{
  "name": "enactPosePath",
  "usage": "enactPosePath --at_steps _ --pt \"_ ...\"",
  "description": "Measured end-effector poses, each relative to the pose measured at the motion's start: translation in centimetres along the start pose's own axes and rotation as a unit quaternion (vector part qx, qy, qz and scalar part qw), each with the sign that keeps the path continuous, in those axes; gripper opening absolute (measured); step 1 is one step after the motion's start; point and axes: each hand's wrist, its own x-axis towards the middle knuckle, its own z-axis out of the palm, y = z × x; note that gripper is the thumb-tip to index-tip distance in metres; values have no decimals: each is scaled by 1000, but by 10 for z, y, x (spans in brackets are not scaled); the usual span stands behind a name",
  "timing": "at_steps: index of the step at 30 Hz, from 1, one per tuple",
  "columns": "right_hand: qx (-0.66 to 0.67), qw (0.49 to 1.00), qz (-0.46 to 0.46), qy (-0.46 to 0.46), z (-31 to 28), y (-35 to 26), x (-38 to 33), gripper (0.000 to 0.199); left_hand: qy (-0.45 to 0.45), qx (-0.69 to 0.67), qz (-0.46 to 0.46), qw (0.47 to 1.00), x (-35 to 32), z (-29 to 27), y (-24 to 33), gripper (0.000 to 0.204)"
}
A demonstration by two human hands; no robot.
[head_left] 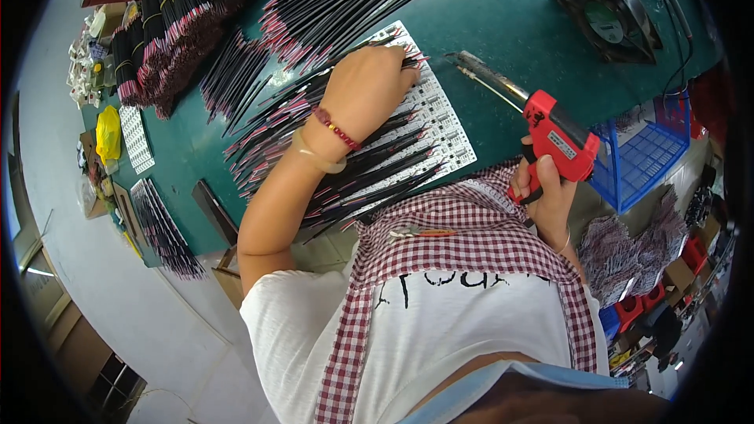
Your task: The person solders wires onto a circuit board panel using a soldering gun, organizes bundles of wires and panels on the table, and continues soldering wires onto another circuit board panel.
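My left hand (369, 82) is closed over the far part of a white circuit board panel (449, 129). Red-and-black wire ends (420, 57) stick out past its fingertips, which seem pinched on them; the palm hides part of the grip. Rows of black wires (393, 145) lie across the panel, their ends reaching out to the left. In my right hand (554, 196) is a red soldering gun (559, 137), gripped by its handle. Its metal barrel points up and left over the green table (503, 31), and its thin tip is apart from the panel.
Loose black wires (330, 8) and tied wire bundles (169, 20) lie at the far left. A black fan (609, 20) stands far right, above a blue crate (644, 161). An orange-handled tool (424, 232) rests against my checked apron. A yellow bag (108, 133) sits left.
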Motion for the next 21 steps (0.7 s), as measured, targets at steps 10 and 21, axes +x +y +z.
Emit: enactPosePath --at_steps 10,21 --pt "14 1000 -25 1 -11 -4 -2 42 238 -91 -115 960 -40 -39 45 12" --pt "39 999 13 -31 -13 7 -7 32 125 -219 -107 962 -22 24 26 12"
